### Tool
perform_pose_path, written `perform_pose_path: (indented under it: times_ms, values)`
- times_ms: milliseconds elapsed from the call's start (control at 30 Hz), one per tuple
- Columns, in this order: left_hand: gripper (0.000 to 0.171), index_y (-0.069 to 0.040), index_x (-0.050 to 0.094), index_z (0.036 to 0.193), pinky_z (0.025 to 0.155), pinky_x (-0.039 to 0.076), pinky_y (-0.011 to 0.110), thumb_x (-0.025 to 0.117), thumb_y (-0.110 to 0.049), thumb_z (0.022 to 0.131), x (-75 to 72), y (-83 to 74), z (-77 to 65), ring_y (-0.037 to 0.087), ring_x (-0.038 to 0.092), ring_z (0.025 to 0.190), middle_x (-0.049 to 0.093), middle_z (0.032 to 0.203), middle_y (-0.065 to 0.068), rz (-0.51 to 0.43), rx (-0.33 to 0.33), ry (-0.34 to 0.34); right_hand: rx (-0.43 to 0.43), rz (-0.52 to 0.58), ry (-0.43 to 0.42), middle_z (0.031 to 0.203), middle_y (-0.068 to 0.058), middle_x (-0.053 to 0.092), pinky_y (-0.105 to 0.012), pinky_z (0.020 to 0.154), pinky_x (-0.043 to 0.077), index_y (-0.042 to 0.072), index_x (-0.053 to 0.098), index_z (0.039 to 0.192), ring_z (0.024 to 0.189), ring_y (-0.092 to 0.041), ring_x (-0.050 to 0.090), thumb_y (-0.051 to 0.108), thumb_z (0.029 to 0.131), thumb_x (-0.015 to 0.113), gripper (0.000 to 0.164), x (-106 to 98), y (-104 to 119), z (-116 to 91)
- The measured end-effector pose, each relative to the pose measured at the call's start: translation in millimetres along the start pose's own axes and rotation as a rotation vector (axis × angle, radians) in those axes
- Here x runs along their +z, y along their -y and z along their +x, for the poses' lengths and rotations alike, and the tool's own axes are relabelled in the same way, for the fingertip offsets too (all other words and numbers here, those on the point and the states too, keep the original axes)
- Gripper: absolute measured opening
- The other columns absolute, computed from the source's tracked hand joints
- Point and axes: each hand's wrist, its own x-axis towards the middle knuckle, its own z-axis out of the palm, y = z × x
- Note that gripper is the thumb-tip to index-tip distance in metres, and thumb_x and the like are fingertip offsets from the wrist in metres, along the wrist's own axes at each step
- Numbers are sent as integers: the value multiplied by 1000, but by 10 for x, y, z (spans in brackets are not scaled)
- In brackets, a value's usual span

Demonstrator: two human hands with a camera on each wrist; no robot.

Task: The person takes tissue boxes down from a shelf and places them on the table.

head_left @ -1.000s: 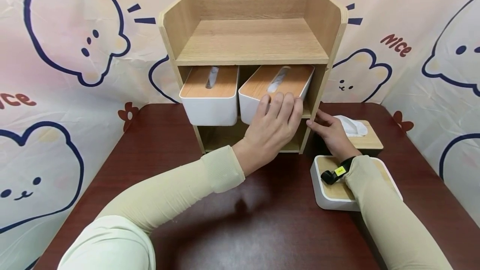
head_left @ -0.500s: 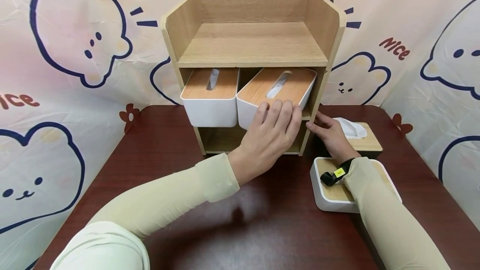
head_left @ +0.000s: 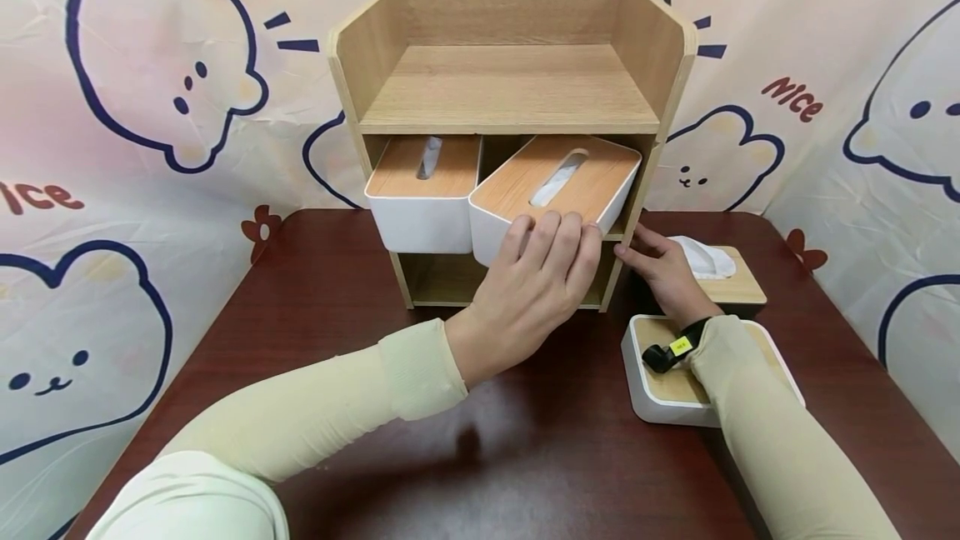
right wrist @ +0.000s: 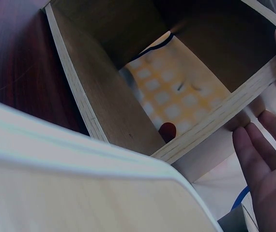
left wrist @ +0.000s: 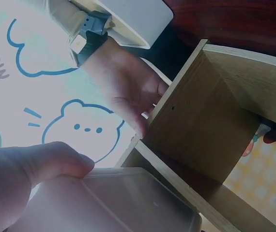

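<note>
My left hand [head_left: 532, 290] grips the front end of a white tissue box [head_left: 506, 198] with a wood-grain lid, fingers over the lid's edge. The left wrist view shows the thumb [left wrist: 63, 162] along the box's pale side [left wrist: 109, 198]. This box sits askew in the middle compartment of a wooden desktop shelf [head_left: 510, 86], its front jutting out. Beside it on the left stands a similar tissue box [head_left: 422, 223], also protruding. My right hand [head_left: 667, 273] touches the shelf's right outer side; in the right wrist view its extended fingers [right wrist: 256, 150] press the panel.
On the dark red table [head_left: 525, 465], a white box with a wooden top [head_left: 663, 332] lies under my right forearm. Behind it is a dark tissue box with a wooden lid [head_left: 738, 277] and a white tissue sticking out. A patterned cloth backdrop [head_left: 172, 215] surrounds the table.
My left hand has drawn the right-hand tissue box further forward and turned it more askew, its front swinging left. The right hand stays at the shelf's side.
</note>
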Motion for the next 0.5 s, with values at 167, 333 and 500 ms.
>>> perform_pose_path:
  times_ms: [167, 333, 500]
  values:
    - [30, 1, 52, 125, 87, 42, 43, 47, -10, 98, -26, 20, -31, 31, 48, 103, 53, 115, 15, -10, 6, -12, -24, 22, 8, 146, -15, 43, -19, 91, 44, 13, 41, 149, 120, -18, 49, 21, 93, 69, 63, 9, -10, -6]
    - [30, 2, 53, 123, 88, 42, 43, 51, -9, 96, -57, 36, -62, 31, 49, 102, 53, 113, 15, -26, 13, -55, -28, 27, -4, 144, -17, 46, -18, 90, 45, 10, 41, 148, 118, -17, 51, 20, 93, 70, 64, 10, -19, -3]
    - [29, 1, 55, 120, 88, 43, 42, 55, -9, 94, -126, 61, -66, 30, 50, 99, 55, 110, 15, -18, 16, -123, -33, 22, -6, 141, -15, 49, -18, 89, 46, 10, 42, 148, 116, -15, 53, 20, 93, 70, 63, -1, -12, 2]
